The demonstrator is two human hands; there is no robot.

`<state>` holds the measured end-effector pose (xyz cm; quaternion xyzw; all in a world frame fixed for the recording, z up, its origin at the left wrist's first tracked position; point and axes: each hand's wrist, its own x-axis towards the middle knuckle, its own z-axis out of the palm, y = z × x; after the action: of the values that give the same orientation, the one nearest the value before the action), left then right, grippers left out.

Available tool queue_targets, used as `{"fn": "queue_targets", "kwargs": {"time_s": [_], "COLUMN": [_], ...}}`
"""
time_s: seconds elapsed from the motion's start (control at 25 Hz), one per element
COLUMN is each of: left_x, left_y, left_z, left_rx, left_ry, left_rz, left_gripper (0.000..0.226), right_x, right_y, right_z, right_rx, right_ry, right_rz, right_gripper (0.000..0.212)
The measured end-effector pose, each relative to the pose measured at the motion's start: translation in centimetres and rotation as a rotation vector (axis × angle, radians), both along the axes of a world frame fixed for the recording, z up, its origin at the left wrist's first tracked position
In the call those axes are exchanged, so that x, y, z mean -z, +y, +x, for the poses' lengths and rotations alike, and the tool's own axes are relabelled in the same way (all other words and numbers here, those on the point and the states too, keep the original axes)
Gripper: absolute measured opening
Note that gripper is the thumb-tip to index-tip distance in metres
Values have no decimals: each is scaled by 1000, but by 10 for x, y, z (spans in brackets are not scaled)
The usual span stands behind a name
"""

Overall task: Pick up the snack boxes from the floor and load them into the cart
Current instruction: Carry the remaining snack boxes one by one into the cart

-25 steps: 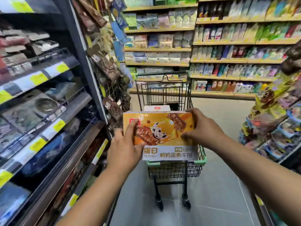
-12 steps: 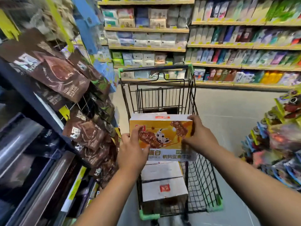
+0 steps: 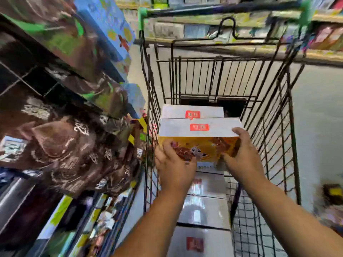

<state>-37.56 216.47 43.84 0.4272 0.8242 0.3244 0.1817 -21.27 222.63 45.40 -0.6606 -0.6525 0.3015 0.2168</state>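
Note:
I hold an orange and white snack box [image 3: 199, 135] inside the black wire cart [image 3: 269, 112], low in the basket. My left hand [image 3: 174, 166] grips its near left corner and my right hand [image 3: 243, 154] grips its right end. The box stands upright against another white-topped snack box [image 3: 192, 112] behind it. More snack boxes [image 3: 204, 210] lie in a row in the cart beneath my forearms, white sides with red labels up.
A rack of brown hanging snack bags [image 3: 70, 141] crowds the cart's left side. The cart's handle with green ends [image 3: 222, 9] is at the far end. Grey floor [image 3: 319, 127] lies to the right, and stocked shelves [image 3: 324, 38] run across the back.
I have stepped closer and leaned over the cart. Both hands have lowered the box from above the basket rim down into the cart, against the box behind.

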Motion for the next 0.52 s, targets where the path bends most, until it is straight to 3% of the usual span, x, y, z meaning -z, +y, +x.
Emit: {"fn": "queue_targets", "kwargs": {"time_s": [0.2, 0.36, 0.52], "left_x": [78, 112, 124], "left_y": [26, 39, 35], "left_z": [-7, -14, -8], "left_rx": [-71, -117, -74], "left_ry": [2, 34, 73], "left_rz": [123, 115, 121], "left_gripper": [87, 89, 74], "right_x": [82, 123, 144], "right_y": [17, 22, 27], "right_z": [-15, -29, -27], "right_rx": [47, 41, 3], "right_ry": [113, 176, 202], "right_rz": [156, 221, 260], "right_gripper": [68, 64, 69]}}
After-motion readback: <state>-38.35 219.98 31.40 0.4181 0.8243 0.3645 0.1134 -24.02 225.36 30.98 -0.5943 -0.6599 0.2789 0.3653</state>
